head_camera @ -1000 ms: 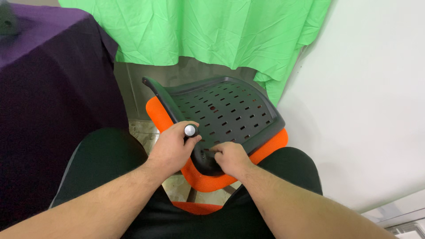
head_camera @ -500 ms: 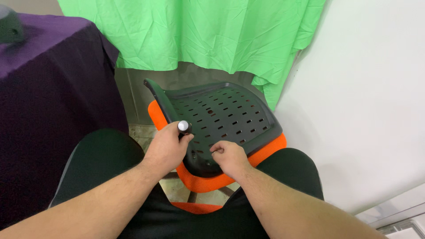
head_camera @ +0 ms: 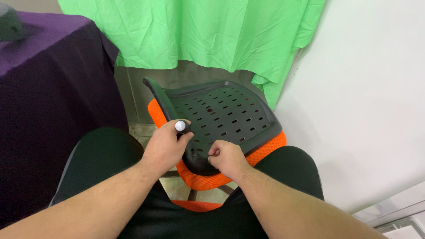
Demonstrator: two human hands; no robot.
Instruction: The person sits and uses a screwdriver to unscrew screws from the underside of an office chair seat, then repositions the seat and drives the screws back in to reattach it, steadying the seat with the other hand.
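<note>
Fastening at chair panel (head_camera: 221, 115) near edge: left hand (head_camera: 166, 148) clenched around screwdriver (head_camera: 180, 126), right hand (head_camera: 226, 158) pinching fastener, needing steady alignment.

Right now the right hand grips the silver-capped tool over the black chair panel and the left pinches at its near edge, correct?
Swapped. In the head view the left hand grips the tool over the black panel; the right hand pinches at its near edge.

A wrinkled green cloth (head_camera: 212, 31) hangs over the back wall, a plain white wall (head_camera: 363, 97) stands on the right, and a table draped in purple cloth (head_camera: 48, 88) fills the left.
</note>
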